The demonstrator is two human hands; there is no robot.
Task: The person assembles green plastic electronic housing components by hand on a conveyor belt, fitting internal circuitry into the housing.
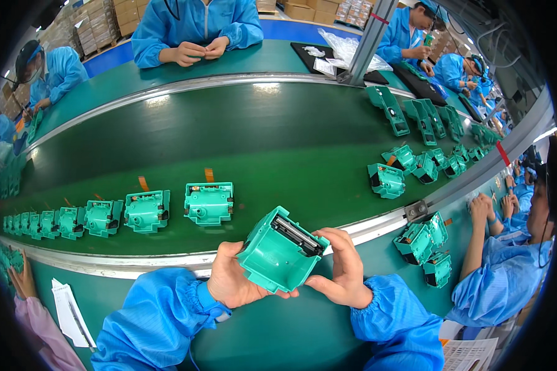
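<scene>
A green plastic housing (272, 260) is held up, tilted, in front of the conveyor's near rail. Along its upper right side runs a black and metal strip-like mechanism (296, 235). My left hand (232, 281) grips the housing from the left and below, its fingers partly hidden underneath. At the housing's right side is my right hand (346, 272), with the index finger bent at the upper corner and the thumb by the lower edge. Both wrists come out of blue sleeves.
On the green conveyor belt (278, 130), similar housings (209, 204) stand in a row at left, several with orange flat cables. More housings (387, 179) and long green covers (388, 110) sit at right. Housings (414, 241) lie beside a co-worker (501, 272). A metal post (368, 43) rises beyond.
</scene>
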